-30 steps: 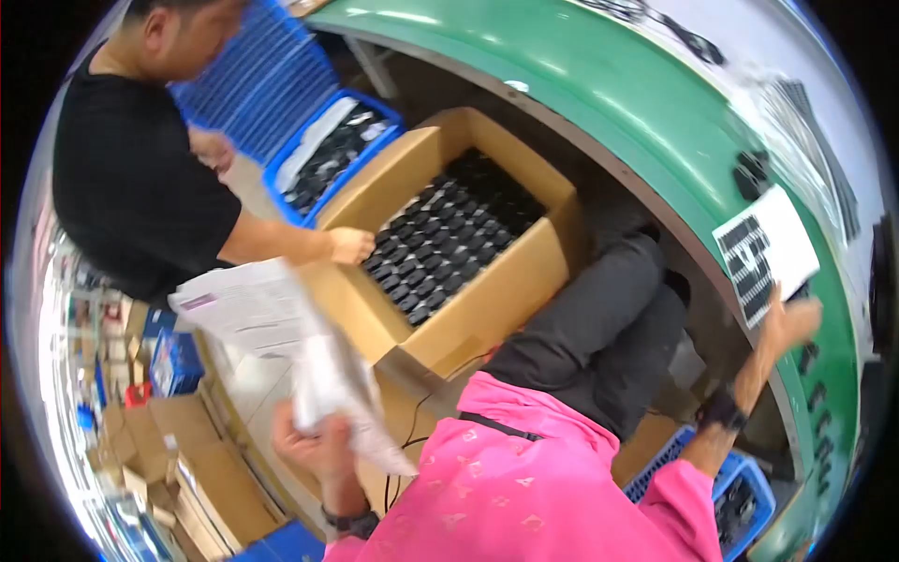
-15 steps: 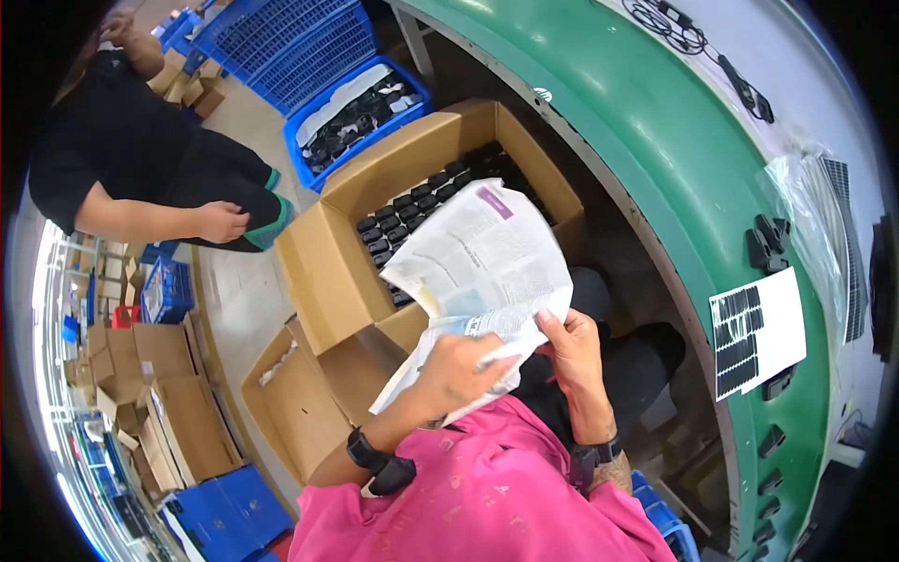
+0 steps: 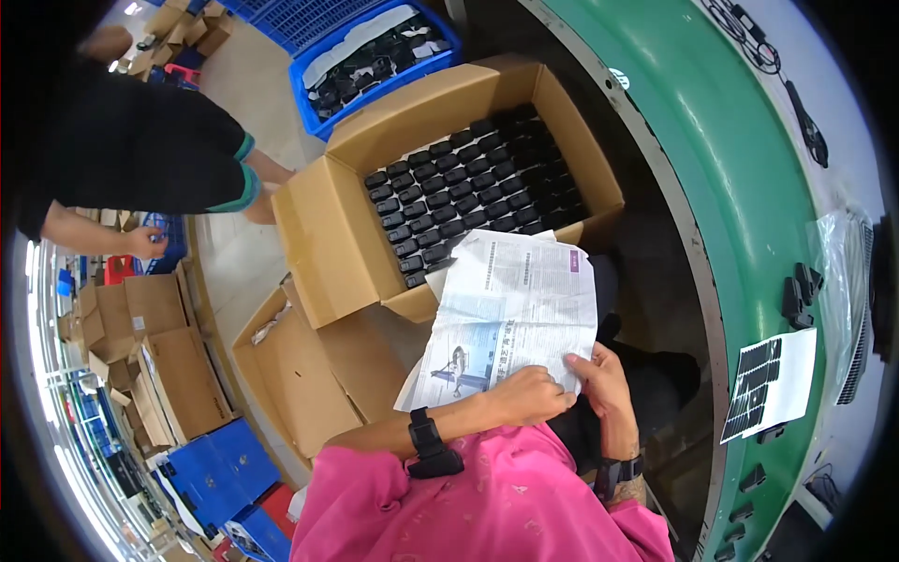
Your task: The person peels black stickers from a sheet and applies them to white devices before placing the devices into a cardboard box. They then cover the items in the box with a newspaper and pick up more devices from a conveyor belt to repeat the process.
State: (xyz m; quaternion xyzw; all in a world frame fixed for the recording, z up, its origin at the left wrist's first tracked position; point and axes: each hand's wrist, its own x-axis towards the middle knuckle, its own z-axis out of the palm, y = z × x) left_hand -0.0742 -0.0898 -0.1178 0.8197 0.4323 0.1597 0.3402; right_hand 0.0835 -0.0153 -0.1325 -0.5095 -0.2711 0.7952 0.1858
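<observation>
Over the lap: both hands pinch the newspaper's near edge.
Change: the newspaper, half a second ago raised over the box, now lies lower and flatter.
Left hand: fingers closed on the near edge.
Right hand: thumb and fingers closed on the near right corner.
Newspaper: creased, printed, overlapping the near rim of the box of black parts.
Right: green belt.

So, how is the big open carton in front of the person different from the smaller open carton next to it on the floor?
The big carton is packed with rows of small black parts; the smaller carton looks almost empty. The big carton is wider, with tall flaps standing out; the smaller carton sits lower, nearer the person's left hand. Both are plain brown cardboard, open at the top.
</observation>
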